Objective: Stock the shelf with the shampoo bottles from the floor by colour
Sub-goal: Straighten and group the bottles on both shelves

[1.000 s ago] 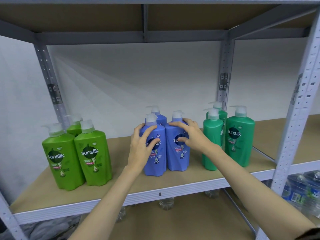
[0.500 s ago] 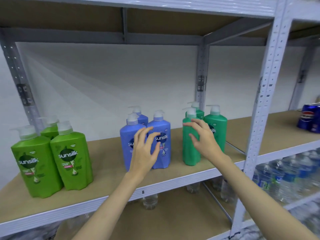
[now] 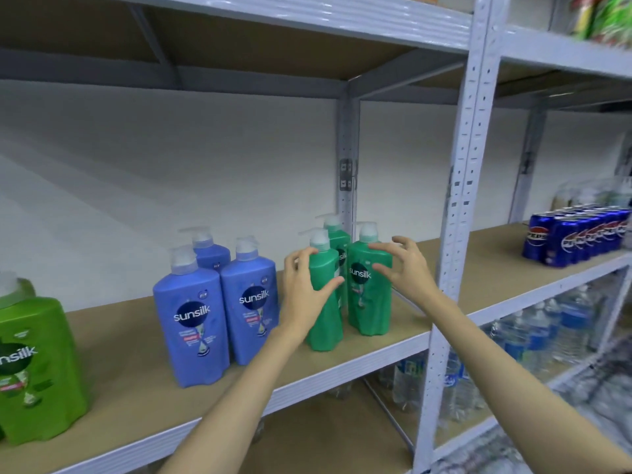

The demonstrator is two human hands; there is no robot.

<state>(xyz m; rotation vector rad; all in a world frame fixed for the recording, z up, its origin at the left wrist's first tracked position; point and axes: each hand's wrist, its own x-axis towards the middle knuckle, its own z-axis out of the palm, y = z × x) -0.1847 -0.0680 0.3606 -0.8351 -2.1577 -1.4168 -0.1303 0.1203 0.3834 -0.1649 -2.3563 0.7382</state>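
Three dark green shampoo bottles stand together on the shelf [image 3: 136, 398]. My left hand [image 3: 302, 295] grips the front left one [image 3: 326, 323], thumb across its front and fingers round its left shoulder. My right hand [image 3: 408, 270] is spread at the right side of the front right one [image 3: 371, 302], fingertips at its shoulder; whether they touch is unclear. The third [image 3: 339, 239] stands behind them. Left of these are three blue bottles [image 3: 191, 319], two in front and one behind. A light green bottle [image 3: 34, 367] is at the far left edge.
A grey perforated upright [image 3: 458, 200] stands just right of my right hand. Beyond it, blue Pepsi cans [image 3: 574, 237] sit on the neighbouring shelf. Packs of water bottles [image 3: 547, 336] fill the level below. A shelf board hangs overhead.
My view has swung right. Both hands left the blue bottles and moved right to the dark green ones; the left hand now holds the front left one.
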